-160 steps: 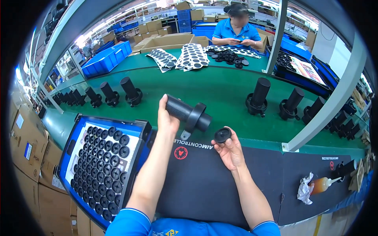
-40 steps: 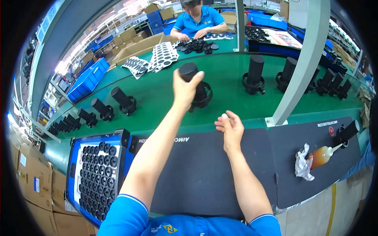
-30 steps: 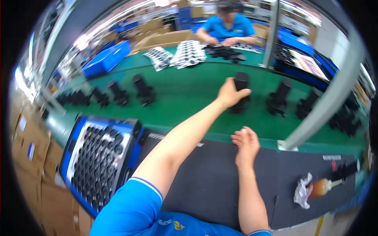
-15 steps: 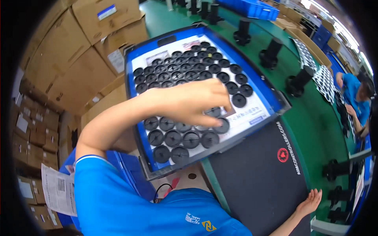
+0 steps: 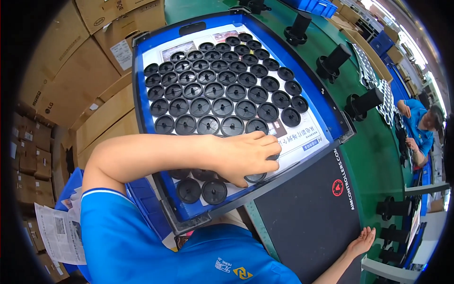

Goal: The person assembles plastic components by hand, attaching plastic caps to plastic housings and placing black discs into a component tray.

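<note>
Round black ribbed discs (image 5: 222, 107) — rows beneath left hand (image 5: 246, 158)

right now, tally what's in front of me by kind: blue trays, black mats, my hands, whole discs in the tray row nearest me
blue tray: 1
black mat: 1
hands: 2, left hand and right hand
whole discs in the nearest row: 2
total: 6
</note>
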The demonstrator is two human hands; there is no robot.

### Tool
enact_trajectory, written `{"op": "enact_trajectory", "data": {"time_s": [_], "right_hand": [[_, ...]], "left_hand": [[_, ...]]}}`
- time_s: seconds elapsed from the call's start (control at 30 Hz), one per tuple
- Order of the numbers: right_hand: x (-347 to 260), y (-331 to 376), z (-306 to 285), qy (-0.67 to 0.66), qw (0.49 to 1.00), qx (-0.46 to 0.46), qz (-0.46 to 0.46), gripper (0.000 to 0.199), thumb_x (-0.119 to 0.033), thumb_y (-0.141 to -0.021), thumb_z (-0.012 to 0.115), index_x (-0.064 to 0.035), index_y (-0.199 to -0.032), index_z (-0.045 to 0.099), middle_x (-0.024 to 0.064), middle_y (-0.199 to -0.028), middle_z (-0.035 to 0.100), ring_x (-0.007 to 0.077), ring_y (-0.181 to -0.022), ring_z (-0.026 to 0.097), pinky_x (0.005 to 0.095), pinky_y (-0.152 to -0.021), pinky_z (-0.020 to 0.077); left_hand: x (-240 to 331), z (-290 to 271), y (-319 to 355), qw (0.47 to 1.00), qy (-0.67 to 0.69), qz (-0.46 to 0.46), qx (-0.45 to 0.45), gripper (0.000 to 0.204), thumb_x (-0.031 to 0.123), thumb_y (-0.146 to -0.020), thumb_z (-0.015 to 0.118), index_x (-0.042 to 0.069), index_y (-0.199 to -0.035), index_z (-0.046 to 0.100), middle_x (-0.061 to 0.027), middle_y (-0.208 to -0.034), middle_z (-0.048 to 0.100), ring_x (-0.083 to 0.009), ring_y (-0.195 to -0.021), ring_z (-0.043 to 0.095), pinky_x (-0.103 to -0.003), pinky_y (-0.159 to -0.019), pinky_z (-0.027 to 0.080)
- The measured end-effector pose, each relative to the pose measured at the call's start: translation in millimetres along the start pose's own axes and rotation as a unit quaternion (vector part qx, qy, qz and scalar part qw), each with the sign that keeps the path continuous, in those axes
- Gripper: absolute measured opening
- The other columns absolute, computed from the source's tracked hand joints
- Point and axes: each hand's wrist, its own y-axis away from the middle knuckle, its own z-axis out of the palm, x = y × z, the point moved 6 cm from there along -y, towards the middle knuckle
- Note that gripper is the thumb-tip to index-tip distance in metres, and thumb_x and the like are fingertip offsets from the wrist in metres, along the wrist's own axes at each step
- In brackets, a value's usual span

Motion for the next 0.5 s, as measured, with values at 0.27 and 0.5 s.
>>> {"op": "enact_trajectory", "data": {"time_s": [0.27, 0.5], "right_hand": [[2.5, -4.8, -2.0, -0.027, 1.000, -0.004, 0.010, 0.032, -0.020, -0.090, 0.055, 0.0003, -0.115, 0.052, 0.0076, -0.093, 0.060, 0.0122, -0.079, 0.058, 0.0192, -0.070, 0.0455], [-1.7, 1.9, 3.0, -0.080, 0.997, 0.007, 0.000, 0.031, -0.018, -0.091, 0.054, 0.0003, -0.116, 0.050, 0.0067, -0.087, 0.062, 0.0091, -0.071, 0.058, 0.0169, -0.064, 0.0450]], "left_hand": [[-1.6, 12.2, -12.8, 0.997, -0.060, 0.047, -0.011, 0.043, 0.018, -0.060, 0.072, 0.003, -0.095, 0.054, -0.0147, -0.104, 0.044, -0.0293, -0.100, 0.038, -0.039, -0.089, 0.034], [-5.0, -0.3, -14.6, 0.999, -0.005, 0.040, -0.020, 0.045, 0.018, -0.061, 0.071, 0.002, -0.099, 0.054, -0.0151, -0.103, 0.046, -0.0290, -0.101, 0.039, -0.038, -0.090, 0.035]]}}
